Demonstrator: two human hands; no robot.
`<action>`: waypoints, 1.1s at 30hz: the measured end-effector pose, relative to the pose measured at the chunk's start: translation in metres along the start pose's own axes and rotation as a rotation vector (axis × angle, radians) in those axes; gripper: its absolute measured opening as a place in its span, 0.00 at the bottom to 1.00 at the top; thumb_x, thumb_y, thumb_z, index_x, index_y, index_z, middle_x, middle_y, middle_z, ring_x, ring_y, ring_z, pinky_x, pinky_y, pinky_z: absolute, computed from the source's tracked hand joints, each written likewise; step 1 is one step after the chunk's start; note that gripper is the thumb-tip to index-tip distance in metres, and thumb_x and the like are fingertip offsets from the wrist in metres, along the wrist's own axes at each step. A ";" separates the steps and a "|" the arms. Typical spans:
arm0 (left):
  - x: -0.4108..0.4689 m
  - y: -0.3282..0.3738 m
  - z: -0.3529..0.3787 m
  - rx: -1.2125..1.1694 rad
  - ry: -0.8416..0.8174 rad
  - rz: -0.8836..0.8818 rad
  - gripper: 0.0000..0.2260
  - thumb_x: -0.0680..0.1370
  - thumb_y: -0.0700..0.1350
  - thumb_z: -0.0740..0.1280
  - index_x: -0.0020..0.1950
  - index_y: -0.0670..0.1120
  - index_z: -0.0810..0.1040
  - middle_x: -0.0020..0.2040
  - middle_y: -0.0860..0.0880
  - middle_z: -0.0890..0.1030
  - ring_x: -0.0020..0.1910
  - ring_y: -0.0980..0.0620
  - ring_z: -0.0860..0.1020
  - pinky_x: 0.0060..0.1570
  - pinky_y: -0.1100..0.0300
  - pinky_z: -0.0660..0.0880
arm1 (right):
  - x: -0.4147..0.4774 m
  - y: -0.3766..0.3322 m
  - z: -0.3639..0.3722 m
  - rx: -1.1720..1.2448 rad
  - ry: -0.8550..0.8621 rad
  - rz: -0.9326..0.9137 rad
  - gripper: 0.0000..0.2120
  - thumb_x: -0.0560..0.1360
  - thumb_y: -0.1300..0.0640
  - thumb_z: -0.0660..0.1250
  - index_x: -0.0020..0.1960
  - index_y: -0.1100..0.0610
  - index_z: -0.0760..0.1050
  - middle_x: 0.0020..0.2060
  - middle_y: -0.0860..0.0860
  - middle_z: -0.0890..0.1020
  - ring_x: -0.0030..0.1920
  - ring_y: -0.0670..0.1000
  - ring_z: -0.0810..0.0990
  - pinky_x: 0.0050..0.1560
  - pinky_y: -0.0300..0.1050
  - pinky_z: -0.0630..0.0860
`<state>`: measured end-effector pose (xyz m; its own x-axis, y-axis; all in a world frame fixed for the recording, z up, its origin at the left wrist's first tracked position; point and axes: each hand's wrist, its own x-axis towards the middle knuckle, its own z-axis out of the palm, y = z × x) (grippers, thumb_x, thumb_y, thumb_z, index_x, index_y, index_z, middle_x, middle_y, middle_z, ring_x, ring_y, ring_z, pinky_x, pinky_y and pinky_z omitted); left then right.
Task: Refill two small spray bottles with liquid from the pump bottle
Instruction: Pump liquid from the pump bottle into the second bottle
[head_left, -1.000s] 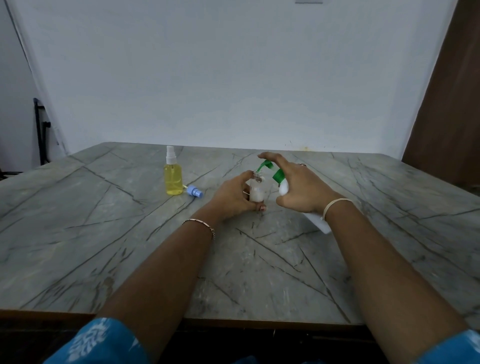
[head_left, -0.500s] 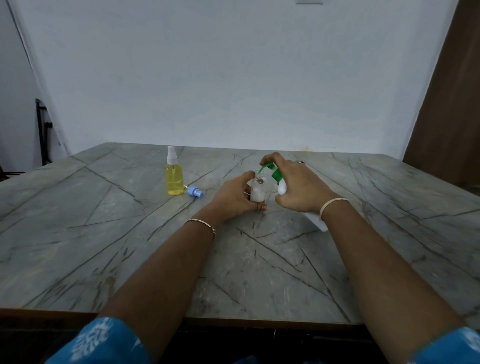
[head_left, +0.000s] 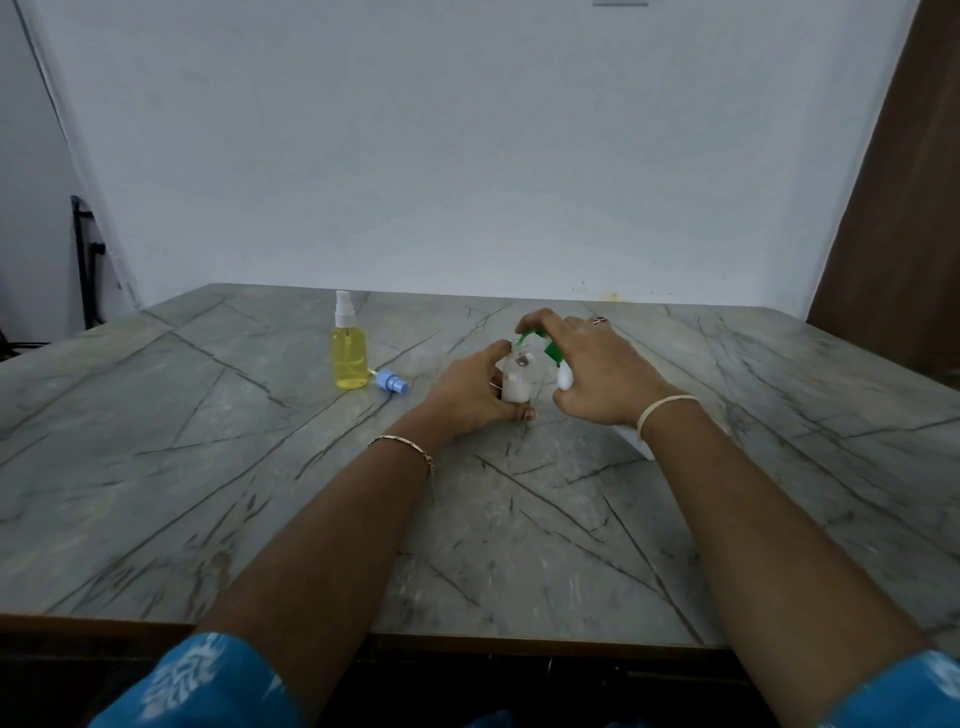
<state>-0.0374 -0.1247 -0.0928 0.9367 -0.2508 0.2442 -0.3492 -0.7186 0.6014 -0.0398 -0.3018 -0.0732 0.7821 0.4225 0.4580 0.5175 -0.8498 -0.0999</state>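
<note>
Mid-table, left hand (head_left: 475, 392) clamps fingers on small bottle (head_left: 517, 378); right hand (head_left: 597, 371) curls fingers round tilted pump bottle (head_left: 565, 378). Yellow bottle (head_left: 349, 358) and blue cap (head_left: 392, 383) near on the left, table (head_left: 208, 467) edges well off.

clear spray bottle (head_left: 517, 382): small, uncapped, upright, whitish in lower part, gripped by left hand (head_left: 467, 397)
pump bottle (head_left: 564, 378): white body, tilted toward the clear one, held in right hand (head_left: 597, 374)
green pump head (head_left: 530, 336): under right fingers, nozzle at the clear bottle's open mouth
yellow spray bottle (head_left: 349, 358): full, white sprayer on, upright, well left of the hands
blue spray cap (head_left: 392, 383): on its side, just right of the yellow bottle's base
</note>
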 end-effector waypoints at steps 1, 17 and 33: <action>0.000 0.000 0.000 -0.002 0.001 -0.001 0.41 0.68 0.50 0.76 0.75 0.48 0.59 0.63 0.46 0.77 0.58 0.49 0.77 0.53 0.62 0.68 | 0.001 0.000 0.001 0.003 0.001 -0.001 0.34 0.66 0.58 0.68 0.67 0.41 0.58 0.53 0.53 0.77 0.53 0.58 0.73 0.51 0.57 0.77; 0.002 -0.003 0.001 -0.018 0.002 -0.007 0.40 0.67 0.48 0.77 0.74 0.47 0.61 0.63 0.47 0.77 0.58 0.48 0.77 0.53 0.61 0.69 | 0.001 -0.003 -0.001 0.086 -0.024 0.034 0.36 0.62 0.56 0.65 0.66 0.38 0.58 0.55 0.52 0.78 0.53 0.58 0.74 0.52 0.60 0.76; -0.001 0.000 -0.003 -0.038 -0.026 -0.006 0.39 0.67 0.47 0.78 0.73 0.47 0.63 0.64 0.44 0.76 0.57 0.48 0.77 0.52 0.61 0.70 | 0.001 -0.002 0.000 0.089 -0.016 0.049 0.36 0.64 0.58 0.68 0.67 0.41 0.58 0.59 0.53 0.77 0.56 0.59 0.74 0.54 0.59 0.77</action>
<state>-0.0380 -0.1222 -0.0908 0.9388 -0.2642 0.2212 -0.3443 -0.6949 0.6313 -0.0404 -0.2998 -0.0722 0.8124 0.3865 0.4366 0.5065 -0.8388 -0.2000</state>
